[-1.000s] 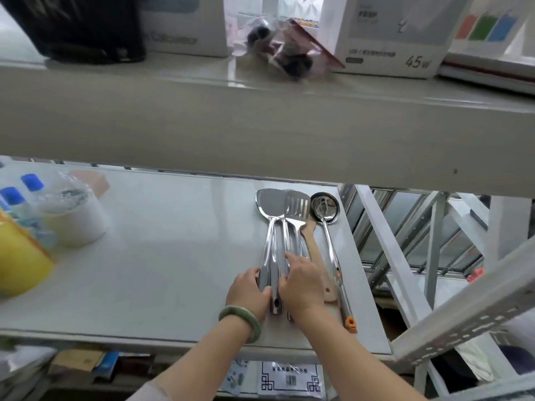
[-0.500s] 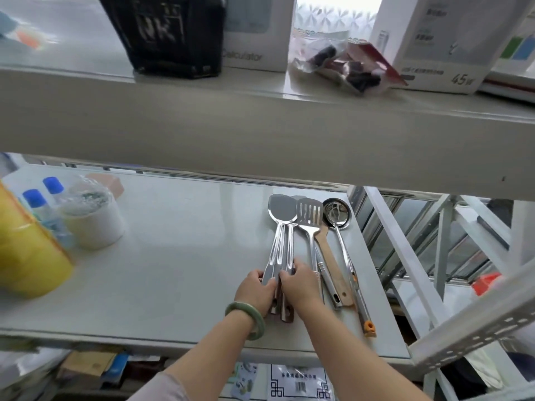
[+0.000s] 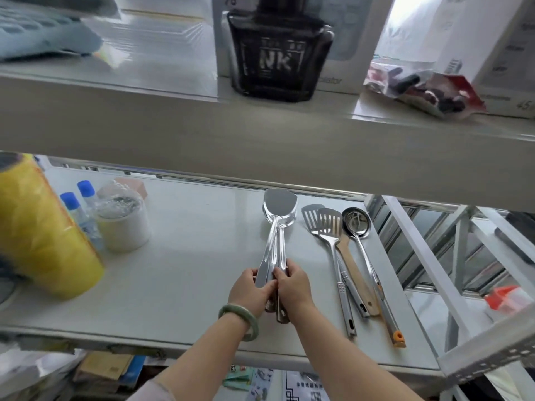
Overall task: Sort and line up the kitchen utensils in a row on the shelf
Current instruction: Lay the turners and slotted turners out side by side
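Two steel spatulas (image 3: 278, 215) lie stacked on the white shelf (image 3: 188, 256), heads pointing away from me. My left hand (image 3: 251, 290), with a green bangle at the wrist, and my right hand (image 3: 292, 287) both grip their handles side by side. To the right, apart from them, lie two slotted turners (image 3: 328, 224), one of them with a wooden handle, and a steel ladle (image 3: 356, 222) with an orange-tipped handle, all roughly parallel.
At the shelf's left stand a yellow roll (image 3: 37, 233), two blue-capped bottles (image 3: 78, 209) and a white wrapped tub (image 3: 123, 224). The upper shelf (image 3: 260, 134) overhangs, carrying a black NK bottle (image 3: 279, 53), boxes and a packet. The shelf's right edge drops off by the ladle.
Both hands have slid the two stacked spatulas to the left, away from the turners and ladle, opening a gap. The camera view has shifted too.
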Demonstrator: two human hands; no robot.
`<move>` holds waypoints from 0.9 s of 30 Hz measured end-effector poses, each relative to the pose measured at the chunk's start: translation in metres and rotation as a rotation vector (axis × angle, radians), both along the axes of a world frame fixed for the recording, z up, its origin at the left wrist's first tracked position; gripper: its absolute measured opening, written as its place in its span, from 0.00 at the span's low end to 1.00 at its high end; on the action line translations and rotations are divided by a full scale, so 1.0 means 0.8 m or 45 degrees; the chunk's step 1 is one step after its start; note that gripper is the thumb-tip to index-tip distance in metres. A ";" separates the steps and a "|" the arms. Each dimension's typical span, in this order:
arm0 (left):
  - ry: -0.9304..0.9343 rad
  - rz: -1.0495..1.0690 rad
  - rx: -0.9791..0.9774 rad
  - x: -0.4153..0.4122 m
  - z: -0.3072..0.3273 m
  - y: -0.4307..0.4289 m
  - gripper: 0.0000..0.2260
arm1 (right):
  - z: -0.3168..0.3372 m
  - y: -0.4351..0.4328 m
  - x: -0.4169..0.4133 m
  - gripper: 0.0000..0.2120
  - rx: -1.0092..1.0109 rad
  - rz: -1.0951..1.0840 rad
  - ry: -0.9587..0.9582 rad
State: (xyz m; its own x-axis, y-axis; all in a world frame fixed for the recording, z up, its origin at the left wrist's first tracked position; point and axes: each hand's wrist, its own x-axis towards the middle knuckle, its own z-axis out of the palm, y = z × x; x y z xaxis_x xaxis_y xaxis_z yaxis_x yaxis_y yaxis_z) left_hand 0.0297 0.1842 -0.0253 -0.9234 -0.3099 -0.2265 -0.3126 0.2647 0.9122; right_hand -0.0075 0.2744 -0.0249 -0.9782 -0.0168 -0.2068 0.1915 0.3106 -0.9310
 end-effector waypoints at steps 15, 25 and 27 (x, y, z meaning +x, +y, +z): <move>-0.008 0.190 -0.072 0.023 -0.003 -0.171 0.15 | -0.013 -0.180 0.007 0.07 -0.045 0.145 0.005; -0.096 0.203 -0.159 0.026 -0.024 -0.210 0.14 | -0.024 -0.226 0.012 0.07 0.039 0.038 0.031; -0.095 0.230 -0.243 0.025 -0.024 -0.214 0.15 | -0.028 -0.230 0.010 0.05 0.097 0.001 0.086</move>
